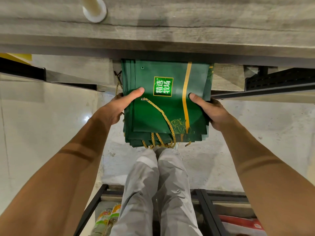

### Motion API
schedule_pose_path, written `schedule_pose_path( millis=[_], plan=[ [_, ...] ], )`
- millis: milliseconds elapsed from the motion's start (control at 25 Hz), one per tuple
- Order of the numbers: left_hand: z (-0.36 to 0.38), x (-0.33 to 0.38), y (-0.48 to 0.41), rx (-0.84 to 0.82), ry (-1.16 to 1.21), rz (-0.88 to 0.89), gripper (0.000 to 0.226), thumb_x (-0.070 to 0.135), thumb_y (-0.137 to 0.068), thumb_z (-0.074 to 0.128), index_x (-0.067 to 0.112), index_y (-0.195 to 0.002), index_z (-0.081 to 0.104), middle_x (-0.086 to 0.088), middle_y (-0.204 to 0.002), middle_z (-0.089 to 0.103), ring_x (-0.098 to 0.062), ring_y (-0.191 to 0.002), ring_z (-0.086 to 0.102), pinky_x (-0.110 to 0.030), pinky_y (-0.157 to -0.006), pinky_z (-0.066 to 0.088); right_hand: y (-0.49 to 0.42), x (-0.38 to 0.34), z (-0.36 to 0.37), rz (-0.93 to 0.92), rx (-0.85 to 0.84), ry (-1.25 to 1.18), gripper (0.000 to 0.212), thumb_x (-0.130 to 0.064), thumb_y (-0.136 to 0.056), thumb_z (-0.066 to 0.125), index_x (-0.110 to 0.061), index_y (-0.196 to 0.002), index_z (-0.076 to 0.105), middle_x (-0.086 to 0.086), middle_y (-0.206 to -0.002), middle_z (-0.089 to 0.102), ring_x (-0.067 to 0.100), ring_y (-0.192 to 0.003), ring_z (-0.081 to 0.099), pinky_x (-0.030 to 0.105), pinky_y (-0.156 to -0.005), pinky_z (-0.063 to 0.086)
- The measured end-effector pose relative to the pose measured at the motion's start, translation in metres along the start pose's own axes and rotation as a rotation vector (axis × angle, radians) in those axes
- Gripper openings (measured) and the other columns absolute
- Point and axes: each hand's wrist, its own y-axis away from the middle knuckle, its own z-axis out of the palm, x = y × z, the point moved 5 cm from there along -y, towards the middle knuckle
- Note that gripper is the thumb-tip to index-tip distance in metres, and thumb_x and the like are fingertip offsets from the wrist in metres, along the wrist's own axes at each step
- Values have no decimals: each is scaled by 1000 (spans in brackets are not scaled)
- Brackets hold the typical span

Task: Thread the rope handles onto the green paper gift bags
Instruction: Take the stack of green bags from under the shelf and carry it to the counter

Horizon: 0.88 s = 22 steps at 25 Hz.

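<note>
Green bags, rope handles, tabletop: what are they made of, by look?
Green bags: paper or thin card, smooth satin coat; crisp flat edges, soft glare near the label. Rope handles: twisted gold cord, possibly synthetic; spiral strands, slight sheen. Tabletop: matte grey wood grain with a crack line; solid wood or laminate unclear.

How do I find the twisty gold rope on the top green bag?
Below the grey wooden table, the left hand and right hand grip a stack of green paper gift bags. One twisted gold rope handle lies across the top bag's face, starting by the left thumb. The other ropes only peek out beneath the stack.
</note>
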Motion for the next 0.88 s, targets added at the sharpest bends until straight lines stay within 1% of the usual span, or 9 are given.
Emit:
schedule_pose_path(
  millis=[80,120,160,240,320,480,520,640,880],
  plan=[
    [-4,-10,5,10,-66,-20,129,79,-51,82,26,-156,29,0,-160,36,-23,-148,31,-45,-123,19,4,11,3,-14,-6,-21,65,-56,-53,88,-22,-107,74,-3,-105,78,18,-101,73,40,-98,56],
    [-5,-17,7,-15,-63,1,124,79,-52,82,25,-154,35,0,-156,43,-23,-146,36,-46,-122,22,7,17,6,-22,-12,-36,68,-55,-53,89,-21,-110,74,-2,-105,78,19,-101,74,41,-97,57],
    [-7,-25,10,-43,-25,24,112,75,-56,83,25,-148,44,-1,-147,55,-23,-139,48,-45,-119,31,12,23,9,-27,-14,-64,72,-52,-53,90,-21,-115,71,-2,-108,78,20,-102,74,42,-96,57],
    [-8,-39,26,-31,65,50,70,57,-77,80,18,-132,61,-6,-120,73,-25,-112,69,-39,-99,53,21,33,13,-37,-29,-114,81,-46,-55,93,-19,-126,64,0,-114,76,23,-106,73,44,-93,59],
    [-10,-60,49,16,139,34,44,43,-87,74,15,-120,67,-10,-108,76,-27,-100,74,-36,-83,60,34,41,19,-22,-58,-100,83,-43,-56,94,-17,-128,63,2,-115,76,24,-107,73,47,-93,59],
    [-19,-105,100,60,325,-10,42,39,-85,75,10,-115,68,-14,-106,76,-28,-95,75,-38,-82,61,63,39,40,-19,-102,26,89,-52,-47,98,-18,-123,66,0,-111,77,23,-107,72,46,-100,55],
    [-26,-117,114,89,371,-30,45,40,-82,76,10,-114,68,-14,-104,77,-28,-93,75,-38,-81,60,73,36,48,-38,-138,70,86,-52,-50,97,-18,-123,65,-1,-112,77,22,-109,71,42,-101,54],
    [-47,-147,156,164,519,-31,55,43,-74,78,8,-115,67,-13,-102,77,-29,-92,75,-38,-78,60,104,19,80,-87,-251,184,62,-40,-65,92,-19,-118,68,-5,-106,78,17,-105,73,33,-94,56],
    [-113,-199,250,308,761,21,42,39,-87,73,7,-112,67,-11,-97,78,-24,-84,77,-32,-65,62,166,-13,187,-139,-377,388,82,-47,-55,97,-19,-123,61,1,-112,75,20,-96,75,39,-82,63]
  ],
)
